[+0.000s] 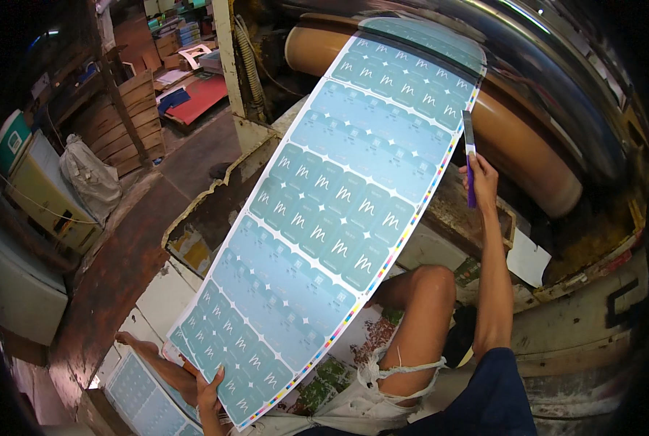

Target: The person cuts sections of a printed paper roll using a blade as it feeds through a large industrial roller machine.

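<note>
My left hand pinches the near bottom edge of a long teal printed sheet, which runs up onto the brown cylinder. My right hand, fingers closed, grips a purple-handled scraper just beside the sheet's right edge.

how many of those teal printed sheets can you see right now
2. One long teal printed paper sheet runs from the left hand up onto the tan machine roller. Another teal printed sheet lies lower left, partly cut off; more may be hidden.
</note>
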A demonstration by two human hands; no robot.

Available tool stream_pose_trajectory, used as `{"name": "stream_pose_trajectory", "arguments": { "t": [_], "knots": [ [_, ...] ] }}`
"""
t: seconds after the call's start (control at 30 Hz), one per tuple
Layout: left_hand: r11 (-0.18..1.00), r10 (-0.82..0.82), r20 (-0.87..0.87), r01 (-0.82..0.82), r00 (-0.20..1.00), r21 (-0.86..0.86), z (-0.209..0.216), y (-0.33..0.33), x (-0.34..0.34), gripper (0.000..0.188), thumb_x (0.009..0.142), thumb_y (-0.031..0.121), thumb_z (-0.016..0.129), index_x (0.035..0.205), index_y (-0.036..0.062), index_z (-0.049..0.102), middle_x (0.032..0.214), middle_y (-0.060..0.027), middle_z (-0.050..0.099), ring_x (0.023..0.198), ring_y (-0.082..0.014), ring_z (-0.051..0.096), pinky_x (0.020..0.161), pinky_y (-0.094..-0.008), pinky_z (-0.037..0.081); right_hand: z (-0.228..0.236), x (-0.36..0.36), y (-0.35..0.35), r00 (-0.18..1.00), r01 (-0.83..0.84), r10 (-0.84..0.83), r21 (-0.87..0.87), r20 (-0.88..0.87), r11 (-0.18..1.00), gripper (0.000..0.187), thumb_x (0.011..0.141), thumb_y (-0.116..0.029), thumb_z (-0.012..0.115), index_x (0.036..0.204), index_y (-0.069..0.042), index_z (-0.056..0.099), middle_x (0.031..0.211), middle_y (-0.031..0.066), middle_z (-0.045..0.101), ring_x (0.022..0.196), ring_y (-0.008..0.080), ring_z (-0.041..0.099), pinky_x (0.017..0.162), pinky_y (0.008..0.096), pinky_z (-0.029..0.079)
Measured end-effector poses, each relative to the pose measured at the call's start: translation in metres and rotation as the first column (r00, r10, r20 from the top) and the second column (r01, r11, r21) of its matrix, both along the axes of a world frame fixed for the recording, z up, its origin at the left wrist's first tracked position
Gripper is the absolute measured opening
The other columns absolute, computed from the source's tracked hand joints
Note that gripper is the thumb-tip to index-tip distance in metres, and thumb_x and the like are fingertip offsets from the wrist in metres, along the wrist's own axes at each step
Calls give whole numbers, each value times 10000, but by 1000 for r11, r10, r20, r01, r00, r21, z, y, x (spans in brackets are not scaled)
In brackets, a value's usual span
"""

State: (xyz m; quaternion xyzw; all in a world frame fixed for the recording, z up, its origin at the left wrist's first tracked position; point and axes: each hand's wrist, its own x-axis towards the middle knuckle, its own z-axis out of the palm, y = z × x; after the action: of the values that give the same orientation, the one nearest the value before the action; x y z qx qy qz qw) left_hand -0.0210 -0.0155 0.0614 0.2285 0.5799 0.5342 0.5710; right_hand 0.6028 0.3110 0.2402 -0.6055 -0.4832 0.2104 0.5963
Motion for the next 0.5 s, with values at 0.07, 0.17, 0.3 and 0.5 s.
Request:
{"name": "stream_pose_trajectory", "arguments": {
  "t": [0.07,0.17,0.3,0.5],
  "knots": [
    [999,-28,-41,28,999,-20,4,-8,-7,492,825,108,730,1232,-29,491,1058,-119,624,889,-202,632,759,-313,538,-10,-3,-5,999,30,-29,28,-41,999,387,961,-316,564,1165,11,609,723,73,647,482,67,509,430,216,395],
    [994,-41,-56,35,998,-100,4,-26,-15,487,820,122,736,1219,-36,506,1062,-128,631,887,-210,638,763,-324,540,-10,-16,-12,996,20,-13,81,-85,997,398,953,-331,576,1153,11,616,706,67,640,472,63,492,430,215,379],
    [987,41,-51,-48,998,-153,24,-50,-22,514,820,118,726,1252,-22,484,1054,-119,634,872,-217,645,727,-336,558,-32,-31,-17,1000,-28,29,-35,4,999,374,955,-318,572,1133,8,623,688,55,636,470,62,491,428,221,379],
    [977,95,-39,-101,995,-186,-3,-74,-47,605,822,105,727,1325,15,404,1098,-161,612,881,-255,651,759,-373,564,-43,-39,-26,977,-211,213,-177,-11,961,321,965,-273,554,1117,1,622,676,64,629,443,79,509,402,228,394]
  ]
}}
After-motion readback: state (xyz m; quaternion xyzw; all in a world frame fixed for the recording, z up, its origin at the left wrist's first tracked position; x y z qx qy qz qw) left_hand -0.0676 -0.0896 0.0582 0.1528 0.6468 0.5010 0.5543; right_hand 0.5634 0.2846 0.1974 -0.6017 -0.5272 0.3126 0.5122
